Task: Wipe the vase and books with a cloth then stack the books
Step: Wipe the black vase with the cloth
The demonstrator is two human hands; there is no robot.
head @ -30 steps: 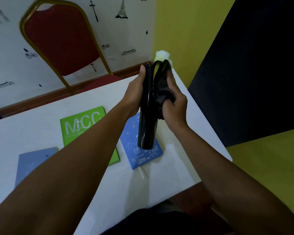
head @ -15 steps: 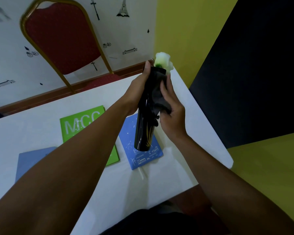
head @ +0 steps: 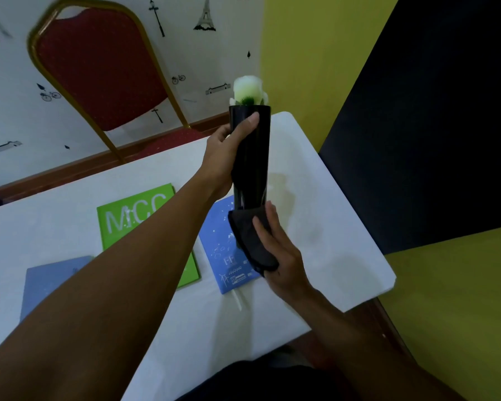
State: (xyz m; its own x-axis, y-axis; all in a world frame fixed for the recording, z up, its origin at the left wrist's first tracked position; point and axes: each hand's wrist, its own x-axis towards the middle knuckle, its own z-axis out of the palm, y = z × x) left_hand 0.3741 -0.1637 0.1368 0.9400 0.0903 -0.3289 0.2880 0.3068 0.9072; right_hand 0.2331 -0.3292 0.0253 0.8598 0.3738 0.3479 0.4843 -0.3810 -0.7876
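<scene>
A tall black vase [head: 252, 157] with a white flower [head: 248, 89] in its mouth is held upright above the table. My left hand [head: 226, 157] grips its upper half, thumb across the front. My right hand [head: 278, 253] presses a dark cloth [head: 250, 241] against the vase's bottom end. Three books lie flat on the white table [head: 315, 221]: a green one marked MCC [head: 128, 218], a blue one with white drawings [head: 224, 256] under the vase, and a pale blue one [head: 49, 282] at the left, partly hidden by my left forearm.
A red chair with a gold frame [head: 99, 68] stands behind the table's far edge. The table's right corner [head: 388, 282] ends near a yellow and black wall. A faint stain [head: 281, 183] marks the tabletop right of the vase.
My right hand has slid the cloth from the vase's top down to its bottom end. The vase has turned more upright and risen a little, and the flower shows fully.
</scene>
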